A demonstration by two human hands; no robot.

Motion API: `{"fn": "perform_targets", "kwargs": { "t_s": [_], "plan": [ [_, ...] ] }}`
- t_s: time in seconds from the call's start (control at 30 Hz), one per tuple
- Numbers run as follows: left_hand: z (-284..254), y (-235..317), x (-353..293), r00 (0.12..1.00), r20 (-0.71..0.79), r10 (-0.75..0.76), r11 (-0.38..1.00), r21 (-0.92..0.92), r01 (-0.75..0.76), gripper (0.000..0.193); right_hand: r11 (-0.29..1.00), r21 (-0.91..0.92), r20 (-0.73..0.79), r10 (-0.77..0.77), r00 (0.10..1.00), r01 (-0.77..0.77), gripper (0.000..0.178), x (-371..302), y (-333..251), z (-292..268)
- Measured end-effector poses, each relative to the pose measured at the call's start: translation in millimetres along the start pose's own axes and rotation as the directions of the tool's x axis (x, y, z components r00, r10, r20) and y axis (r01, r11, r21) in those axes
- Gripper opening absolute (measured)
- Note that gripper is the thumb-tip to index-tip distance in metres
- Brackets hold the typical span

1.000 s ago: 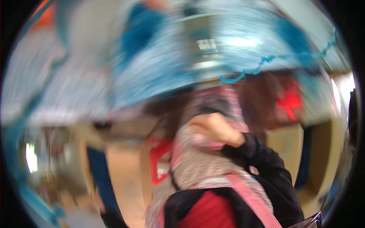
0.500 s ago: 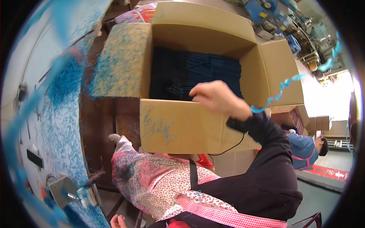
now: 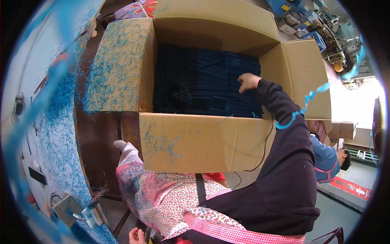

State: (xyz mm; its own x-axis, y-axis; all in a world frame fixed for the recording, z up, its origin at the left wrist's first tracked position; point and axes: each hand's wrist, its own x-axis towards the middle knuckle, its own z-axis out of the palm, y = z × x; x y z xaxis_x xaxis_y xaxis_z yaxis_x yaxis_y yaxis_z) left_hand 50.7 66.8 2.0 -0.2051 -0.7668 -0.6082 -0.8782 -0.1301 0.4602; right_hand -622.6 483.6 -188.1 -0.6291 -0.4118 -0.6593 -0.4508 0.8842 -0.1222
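Note:
Inside the open cardboard box (image 3: 203,140) lies a broad layer of thin dark blue tubes (image 3: 207,83); round ends show at its left. Over the right part of these tubes hangs my right hand (image 3: 248,82), its fingers bent loosely downward and slightly apart, with nothing seen in them. Whether the fingertips touch the tubes I cannot tell. My left hand (image 3: 137,236) is low at the bottom edge beside my apron (image 3: 174,203). Its fingers are loosely bent and apart, nothing visible in them; the rest of that hand is cut off.
Blue curly shavings cover the left box flap (image 3: 118,65) and the pale worktable (image 3: 61,142), which holds a phone (image 3: 37,175) and a metal fixture (image 3: 69,210). Blue strands hang close to the view. A person in blue (image 3: 327,158) is at right, machines (image 3: 302,12) behind.
My right hand has moved from above the box's near edge to farther in and right, over the tubes. My right arm is stretched out more. The view has shifted slightly.

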Motion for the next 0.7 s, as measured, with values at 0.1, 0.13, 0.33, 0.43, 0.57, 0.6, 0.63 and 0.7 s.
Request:
{"fn": "perform_targets", "kwargs": {
  "t_s": [0.1, 0.13, 0.33, 0.43, 0.57, 0.6, 0.63, 0.7],
  "plan": [
    [12.9, -17.4, 5.6, 1.000, 0.016, 0.005, 1.000, -0.021, -0.005, 0.033, 0.963, 0.260, 0.174, -0.126, 0.977, 0.078, 0.082, -13.3, 7.1, 47.3],
    [16.7, -22.1, 6.8, 0.999, 0.036, -0.017, 0.998, -0.065, 0.020, 0.032, 0.962, 0.262, 0.178, -0.130, 0.975, 0.081, 0.082, -15.1, 1.3, 57.6],
    [25.7, -7.5, 1.9, 0.995, 0.090, -0.045, 0.997, -0.055, 0.050, 0.029, 0.950, 0.279, -0.307, -0.048, 0.950, 0.138, 0.085, -30.6, -36.9, 54.6],
    [29.2, 10.6, -3.6, 0.997, 0.080, -0.019, 0.999, -0.046, 0.022, 0.031, 0.998, 0.063, -0.328, -0.001, 0.945, 0.023, 0.089, -34.3, 0.1, 73.2],
    [31.9, -3.9, 0.2, 0.983, 0.163, -0.083, 0.975, -0.190, 0.114, 0.036, 0.990, 0.024, 0.176, -0.140, 0.974, 0.138, 0.095, -34.6, 16.3, 93.5],
    [33.6, -12.5, 2.3, 0.982, 0.178, -0.057, 0.961, -0.258, 0.102, 0.037, 0.971, 0.045, 0.267, -0.237, 0.934, 0.233, 0.097, -30.0, 18.6, 98.4],
    [35.8, -4.5, -0.4, 0.985, 0.166, -0.047, 0.958, -0.273, 0.092, 0.037, 0.977, 0.022, 0.357, -0.206, 0.911, 0.212, 0.095, -26.2, 10.0, 97.7],
    [39.1, 21.0, -9.5, 0.979, 0.198, -0.045, 0.980, -0.184, 0.082, 0.037, 0.982, 0.027, 0.433, -0.182, 0.883, 0.189, 0.092, -26.4, 0.8, 98.1]
  ]
}}
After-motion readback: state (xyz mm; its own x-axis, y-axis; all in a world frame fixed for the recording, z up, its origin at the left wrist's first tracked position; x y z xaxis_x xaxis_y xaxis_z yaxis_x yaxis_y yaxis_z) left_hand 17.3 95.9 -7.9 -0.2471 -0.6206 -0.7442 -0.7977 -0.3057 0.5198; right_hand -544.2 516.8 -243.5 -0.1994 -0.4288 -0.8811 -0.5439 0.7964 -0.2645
